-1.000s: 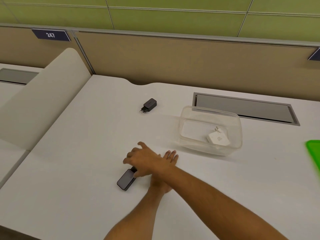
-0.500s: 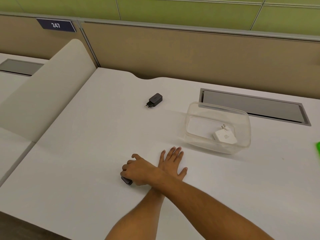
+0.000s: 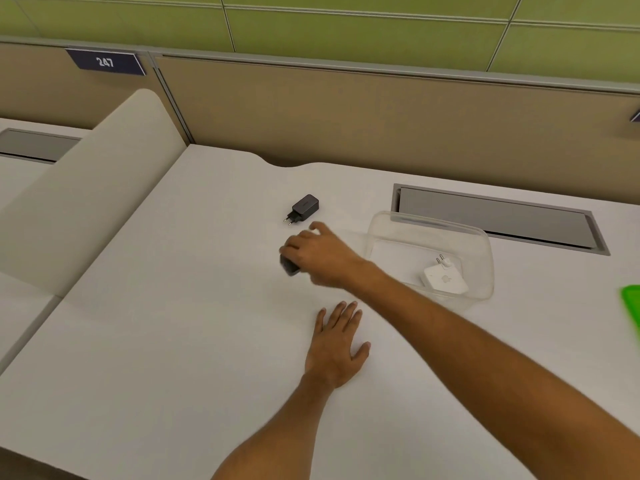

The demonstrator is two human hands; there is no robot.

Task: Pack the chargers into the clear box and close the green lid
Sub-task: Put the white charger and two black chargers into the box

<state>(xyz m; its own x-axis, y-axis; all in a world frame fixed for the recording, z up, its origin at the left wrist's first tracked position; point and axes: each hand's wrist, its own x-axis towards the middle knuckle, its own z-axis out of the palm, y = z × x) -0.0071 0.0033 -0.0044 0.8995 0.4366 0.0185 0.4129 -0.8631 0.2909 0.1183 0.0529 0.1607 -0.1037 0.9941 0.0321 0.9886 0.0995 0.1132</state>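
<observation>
My right hand (image 3: pixel 317 256) is raised above the white desk, fingers shut on a dark flat charger (image 3: pixel 289 266) that pokes out below them. It hangs left of the clear box (image 3: pixel 479 244), which holds a white charger (image 3: pixel 445 278) with its prongs up. A small black plug charger (image 3: pixel 304 207) lies on the desk just beyond my right hand. My left hand (image 3: pixel 337 348) rests flat on the desk, palm down, fingers apart. The green lid (image 3: pixel 632 306) shows only as a sliver at the right edge.
A grey cable hatch (image 3: pixel 498 220) is set into the desk behind the box. A beige partition (image 3: pixel 381 116) runs along the back. A curved white divider (image 3: pixel 86 188) rises on the left, with a neighbouring desk past it.
My right hand closed on the dark flat charger, lifted it off the desk and carried it up and to the right toward the box. My left hand stayed flat.
</observation>
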